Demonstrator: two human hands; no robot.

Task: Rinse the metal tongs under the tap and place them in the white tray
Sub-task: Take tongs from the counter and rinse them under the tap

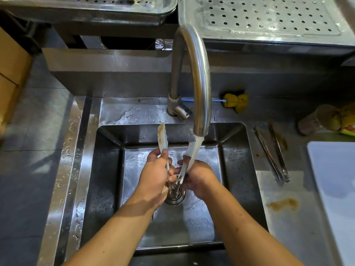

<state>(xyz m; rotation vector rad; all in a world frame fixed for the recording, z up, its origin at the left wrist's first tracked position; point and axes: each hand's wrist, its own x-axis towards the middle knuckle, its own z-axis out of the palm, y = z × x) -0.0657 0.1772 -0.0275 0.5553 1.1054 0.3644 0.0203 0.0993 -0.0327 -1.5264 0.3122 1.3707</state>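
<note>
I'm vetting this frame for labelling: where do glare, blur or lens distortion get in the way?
In the head view, the wide-angle lens bows the sink rim; glare streaks that wet rim and the tap; running water veils one tip of the tongs; the white tray is washed out; the left hand and right hand gripping the tongs look sharp.

Light is dim overall, colder at the right; glare sits on the wet sink rim, the tap and the perforated rack; shadow crosses my left forearm; the metal tongs blur pale; the wide lens bows straight edges near the corners; the left border smears.
</note>
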